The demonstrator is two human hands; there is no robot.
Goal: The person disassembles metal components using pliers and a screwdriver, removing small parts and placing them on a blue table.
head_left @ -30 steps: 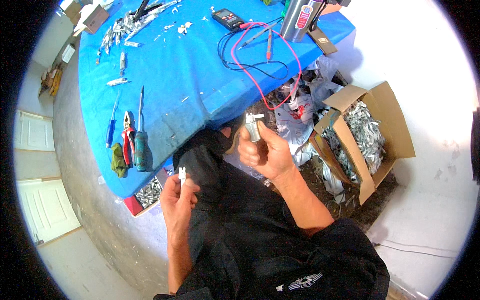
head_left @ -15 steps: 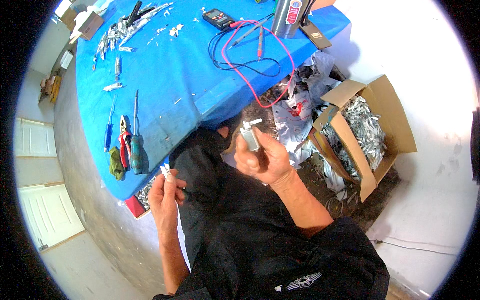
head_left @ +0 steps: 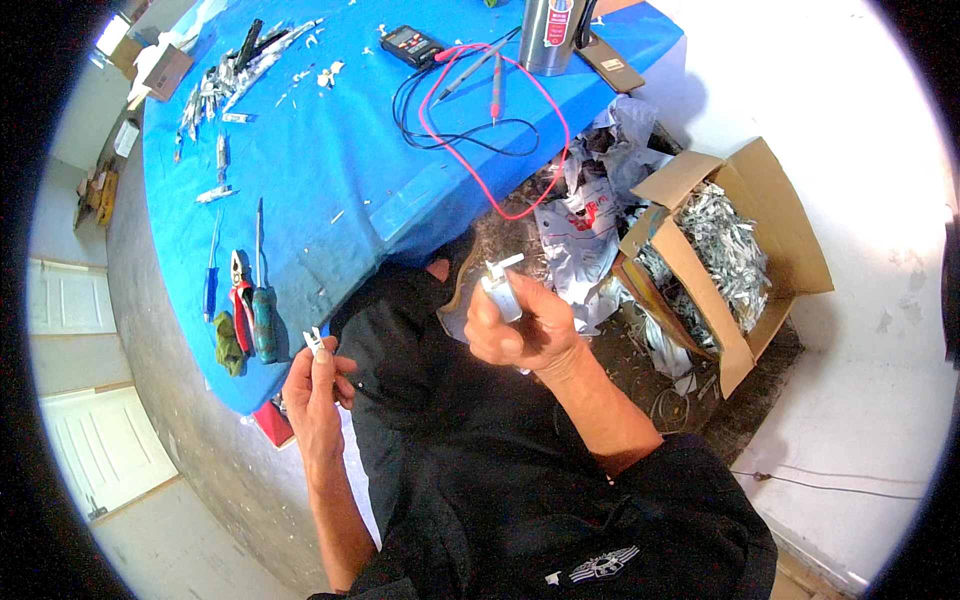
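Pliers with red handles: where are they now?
Left in the head view, the pliers lie on the blue cloth between the blue screwdriver and the teal screwdriver.

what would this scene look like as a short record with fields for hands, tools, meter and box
left hand: holds a small white forked piece
right hand: holds a small grey-white block
pieces: held apart
surface: blue-covered table
tools: blue-handled screwdriver, red-handled pliers, teal-handled screwdriver, side by side
beside tools: green cloth
meter: black handheld meter with red and black leads, on the table
box: open cardboard box right of the table, holding pale strips
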